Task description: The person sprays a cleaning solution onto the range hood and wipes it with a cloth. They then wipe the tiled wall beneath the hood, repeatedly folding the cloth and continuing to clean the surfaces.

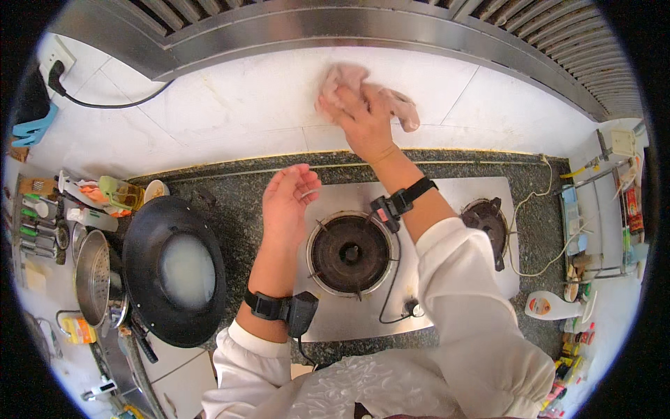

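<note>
My right hand presses a crumpled pinkish cloth against the white wall tiles, below the range hood; hand and cloth are slightly blurred. Part of the cloth hangs out to the right of the fingers. My left hand is held above the granite counter and the left edge of the steel gas stove, its fingers loosely curled, with nothing seen in it. A round burner lies between my forearms. Both wrists wear black straps with small devices.
A black wok with whitish liquid stands at the left, beside a steel steamer pot and an oil jug. A second burner is partly behind my right sleeve. At the right are a white spray bottle and a loose cable. The range hood spans the top.
</note>
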Demonstrator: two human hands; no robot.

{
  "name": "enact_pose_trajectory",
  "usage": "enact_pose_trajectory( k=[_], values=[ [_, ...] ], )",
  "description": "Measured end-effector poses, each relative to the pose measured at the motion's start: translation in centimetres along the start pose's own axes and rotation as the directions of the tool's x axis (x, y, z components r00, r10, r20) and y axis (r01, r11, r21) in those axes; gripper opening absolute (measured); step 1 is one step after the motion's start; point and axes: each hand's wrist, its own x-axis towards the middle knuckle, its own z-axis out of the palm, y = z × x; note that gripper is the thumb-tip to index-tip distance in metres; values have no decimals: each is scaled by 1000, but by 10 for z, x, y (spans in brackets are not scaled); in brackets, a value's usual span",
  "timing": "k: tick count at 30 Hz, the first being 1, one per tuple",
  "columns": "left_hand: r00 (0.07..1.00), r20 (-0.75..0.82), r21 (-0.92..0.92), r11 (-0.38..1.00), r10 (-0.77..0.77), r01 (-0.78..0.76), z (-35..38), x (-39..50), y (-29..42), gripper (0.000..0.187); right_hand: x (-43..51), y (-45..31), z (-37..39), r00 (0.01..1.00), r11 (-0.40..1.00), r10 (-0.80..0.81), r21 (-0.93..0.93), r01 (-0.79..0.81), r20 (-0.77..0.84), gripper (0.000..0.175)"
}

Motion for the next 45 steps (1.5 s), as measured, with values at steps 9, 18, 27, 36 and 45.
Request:
enact_pose_trajectory(
  k=[9, 18, 27, 36, 45],
  values=[
    [998, -48, -9, 999, -39, 39, -22, -16, -9, 21, -71, 28, -9, 789, 932, -358, 242, 270, 499, 27],
    [999, -31, -113, 993, -33, 29, -1, -12, -24, 22, -1, 38, -18, 901, 900, -427, 128, 417, 71, 36],
    [995, -79, -129, 990, -69, 58, -10, -20, -20, 24, -22, 23, -18, 957, 978, -143, 186, 98, 251, 41],
    [998, -45, -142, 989, -44, 37, -37, -27, -3, 22, 80, -29, -10, 930, 987, 148, 104, -120, -336, 43],
    [994, -102, -202, 979, -22, 1, -66, -28, 8, 21, 137, -99, 46, 954, 948, -153, 235, 215, -257, 31]
  ],
)
